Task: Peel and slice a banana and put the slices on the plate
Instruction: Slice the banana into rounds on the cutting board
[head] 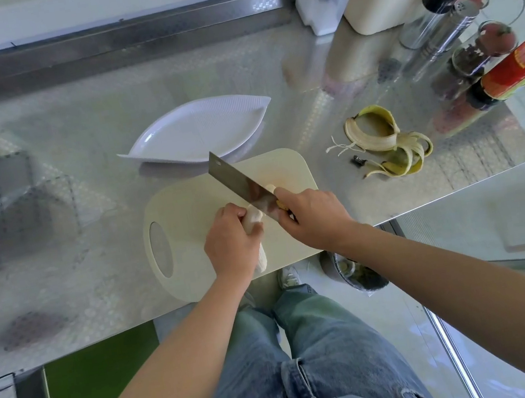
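The board [186, 211] lies at the near edge of the bench [71, 144], its handle hole to the left, close enough for both arms to work over it. On it the left hand [229, 239] has its fingers curled round the peeled banana [253, 217], pinning the fruit so it cannot roll; one end sticks out toward the near edge from under the palm. The right hand [312, 216] is closed round the handle of the knife [237, 178], and the broad blade stands across the banana just beside the left fingers, with the far tip of the fruit showing beyond the steel. This looks like an early cut, perhaps the first, since I see no loose slices on the board.

Just beyond the board's far edge sits the white plate [197, 129], nearly touching it, a short carry for the slices; none lie on it yet. The peel [383, 140] is set aside to the right, well apart from the cutting. Bottles [517, 69] crowd the bench's far right corner.
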A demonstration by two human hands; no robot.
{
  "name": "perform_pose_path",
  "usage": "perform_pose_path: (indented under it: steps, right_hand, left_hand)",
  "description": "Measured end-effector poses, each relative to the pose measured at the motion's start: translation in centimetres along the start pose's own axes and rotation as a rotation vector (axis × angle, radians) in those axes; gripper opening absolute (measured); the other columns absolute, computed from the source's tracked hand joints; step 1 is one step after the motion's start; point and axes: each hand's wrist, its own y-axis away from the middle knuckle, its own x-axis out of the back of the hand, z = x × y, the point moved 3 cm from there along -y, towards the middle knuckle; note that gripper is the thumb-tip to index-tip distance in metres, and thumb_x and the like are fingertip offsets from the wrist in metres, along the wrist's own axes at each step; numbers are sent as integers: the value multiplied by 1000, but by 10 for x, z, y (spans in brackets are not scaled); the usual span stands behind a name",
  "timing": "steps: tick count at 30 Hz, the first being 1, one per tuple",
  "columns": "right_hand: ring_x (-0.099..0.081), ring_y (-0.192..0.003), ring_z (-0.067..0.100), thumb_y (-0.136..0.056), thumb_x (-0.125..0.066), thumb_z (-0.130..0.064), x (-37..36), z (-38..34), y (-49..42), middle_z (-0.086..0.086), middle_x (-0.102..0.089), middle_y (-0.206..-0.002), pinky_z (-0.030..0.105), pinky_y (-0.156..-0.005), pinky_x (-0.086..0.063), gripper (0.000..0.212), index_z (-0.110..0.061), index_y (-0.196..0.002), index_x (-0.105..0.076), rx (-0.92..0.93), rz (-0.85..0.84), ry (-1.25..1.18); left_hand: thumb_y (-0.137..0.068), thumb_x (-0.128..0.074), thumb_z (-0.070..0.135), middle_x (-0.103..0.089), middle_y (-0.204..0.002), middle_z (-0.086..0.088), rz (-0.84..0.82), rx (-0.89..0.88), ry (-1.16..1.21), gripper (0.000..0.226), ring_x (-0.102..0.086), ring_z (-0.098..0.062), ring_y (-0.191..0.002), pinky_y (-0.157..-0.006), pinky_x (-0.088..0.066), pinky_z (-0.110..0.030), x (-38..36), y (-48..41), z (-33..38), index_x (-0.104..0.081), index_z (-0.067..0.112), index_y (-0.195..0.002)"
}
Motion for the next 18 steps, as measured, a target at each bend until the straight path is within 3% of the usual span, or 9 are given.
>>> perform_pose_path:
  steps: [8,12,18]
  right_hand:
    - [-41,-58,28,-95,-38,-24,-11,4,3,5,-46,-65,29,-49,-23,12,-16,-85,-34,-28,-130,2]
    - [-44,-57,28,-96,-38,-27,-16,6,5,6,-49,-65,28,-54,-30,14,-18,-86,-37,-31,-89,9]
    - [-41,-52,28,-96,-44,-28,1,0,-1,4,-48,-60,28,-51,-27,14,-15,-94,-47,-25,60,-42]
  left_hand:
    - [-79,-70,32,-62,-92,3,-12,16,43,21,-58,-19,-80,-61,-35,-27,-1,-1,-2,-62,19,-93]
    - [-80,-70,32,-61,-91,4,-12,19,53,20,-57,-17,-79,-61,-35,-27,-1,-1,-2,-62,19,-93]
    - [-80,-70,29,-61,-94,3,-10,18,33,19,-55,-16,-78,-63,-35,-26,0,-1,-1,-61,19,-93]
